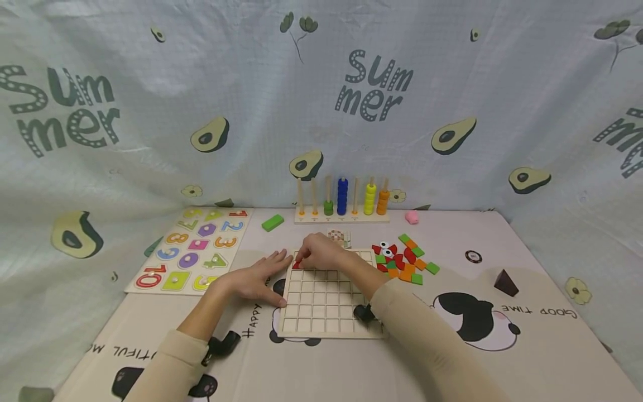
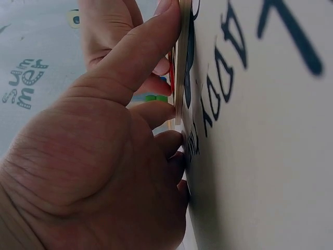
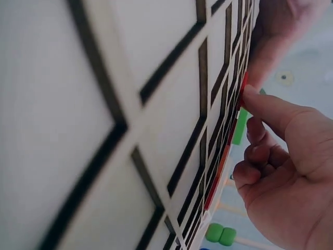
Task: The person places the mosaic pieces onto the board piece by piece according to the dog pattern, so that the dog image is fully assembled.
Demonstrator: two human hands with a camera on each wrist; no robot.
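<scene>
A wooden grid board [image 1: 318, 298] lies flat on the table before me. My right hand [image 1: 321, 252] reaches across to its far left corner and pinches a small red tile [image 1: 296, 266], which lies at the corner squares. In the right wrist view the thumb [image 3: 265, 107] bears on that tile, with the other fingers curled below it. More red and orange pieces [image 3: 222, 156] line the board's far edge there. My left hand [image 1: 253, 279] lies spread along the left edge, its thumb at the side and its fingertips by the far left corner.
Right of the board lie loose red, green and orange pieces [image 1: 407, 268]. Behind it stand a patterned card [image 1: 339, 238] and a bead abacus [image 1: 341, 218]. A number puzzle [image 1: 191, 251], green block [image 1: 273, 223], pink piece [image 1: 412, 217], round chip [image 1: 473, 257] and dark wedge [image 1: 505, 283] surround it.
</scene>
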